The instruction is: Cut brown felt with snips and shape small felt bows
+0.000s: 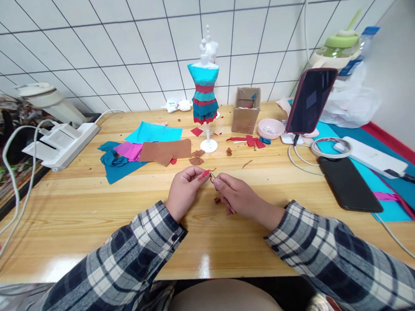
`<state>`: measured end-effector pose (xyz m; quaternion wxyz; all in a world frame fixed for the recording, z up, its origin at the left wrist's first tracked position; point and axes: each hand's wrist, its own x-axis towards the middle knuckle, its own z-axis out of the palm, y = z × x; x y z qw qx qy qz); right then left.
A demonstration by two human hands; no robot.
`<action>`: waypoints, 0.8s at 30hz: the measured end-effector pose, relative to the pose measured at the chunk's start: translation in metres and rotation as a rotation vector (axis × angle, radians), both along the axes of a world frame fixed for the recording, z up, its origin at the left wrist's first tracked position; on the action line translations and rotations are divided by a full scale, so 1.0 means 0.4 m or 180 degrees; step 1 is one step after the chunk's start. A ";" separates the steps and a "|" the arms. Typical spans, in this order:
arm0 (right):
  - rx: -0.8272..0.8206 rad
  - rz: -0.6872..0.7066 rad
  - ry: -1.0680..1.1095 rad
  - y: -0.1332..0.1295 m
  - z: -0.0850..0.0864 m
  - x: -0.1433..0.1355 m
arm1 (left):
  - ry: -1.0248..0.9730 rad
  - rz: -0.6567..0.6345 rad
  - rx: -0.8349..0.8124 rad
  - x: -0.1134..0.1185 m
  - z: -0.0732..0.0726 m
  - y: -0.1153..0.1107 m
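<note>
My left hand (185, 187) is closed in a pinch on a small red crepe-paper piece (204, 174) above the middle of the table. Close against it, my right hand (238, 193) is also closed, its fingertips on a thin pale stick (212, 175) that touches the red piece. Thin red ends curl out between the two hands. A small dark brown scrap (217, 200) shows beside my right fingers. Behind the hands stands a miniature dress form (204, 94) in a layered turquoise, red and dark teal dress, on a round white base (209, 146).
Brown (165, 150), turquoise (155, 132) and dark teal sheets lie left of the form. A cardboard box (246, 111), a pink bowl (271, 128) and red scraps (252, 141) are to its right. Further right are a propped phone (311, 100), a flat black phone (348, 184) and cables. A power strip (64, 145) lies left.
</note>
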<state>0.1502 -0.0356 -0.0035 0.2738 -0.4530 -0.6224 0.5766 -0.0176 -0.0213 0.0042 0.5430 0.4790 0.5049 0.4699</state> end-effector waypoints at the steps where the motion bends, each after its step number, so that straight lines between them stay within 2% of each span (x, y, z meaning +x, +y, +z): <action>1: 0.0023 0.0021 -0.0034 0.002 0.000 0.002 | -0.0112 -0.0036 -0.0039 -0.002 -0.002 0.000; 8: 0.0477 0.0210 -0.0402 0.007 0.014 0.010 | -0.0974 -0.0002 -0.0463 -0.012 -0.009 0.014; 15: 0.0557 0.0251 -0.0362 0.007 0.018 0.010 | -0.0629 -0.0476 -0.0410 -0.013 -0.014 0.013; 24: 0.0610 0.0108 -0.0301 0.003 0.009 0.005 | -0.0377 -0.0542 -0.0370 -0.007 -0.002 0.005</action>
